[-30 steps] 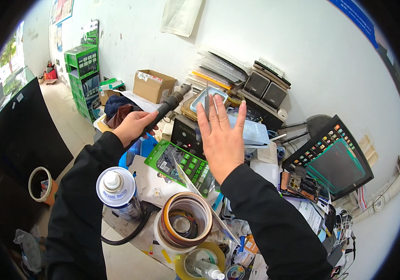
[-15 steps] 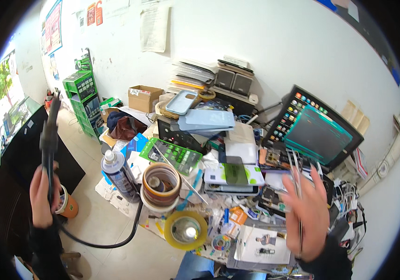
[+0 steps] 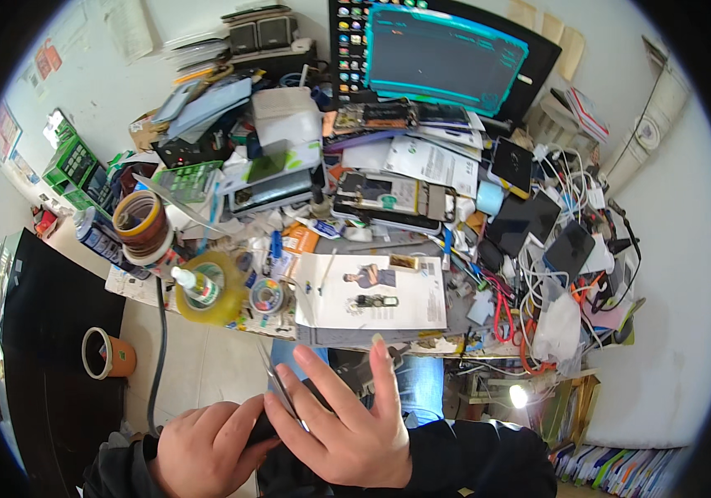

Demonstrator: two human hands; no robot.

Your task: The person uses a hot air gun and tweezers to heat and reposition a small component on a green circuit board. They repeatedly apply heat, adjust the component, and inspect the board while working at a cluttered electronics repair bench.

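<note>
My left hand is closed around the black handle of a hot-air gun handpiece, low over my lap. Its nozzle end points right, partly hidden behind the fingers of my right hand. Those fingers are spread, with metal tweezers lodged among them, tips pointing up and left. The two hands meet or nearly meet. Beyond them, a white printed sheet lies on a grey mat, bearing a small electronic part and a little tray of amber material.
A black hose hangs at the table's left. Nearby stand tape rolls, a pump bottle and a spray can. An opened phone lies mid-table below a monitor. Cables tangle at right; a bin stands on the floor.
My view has swung right and down. My left hand has brought the raised handpiece down and inward, beside my right hand. My right hand has moved left and down with the tweezers.
</note>
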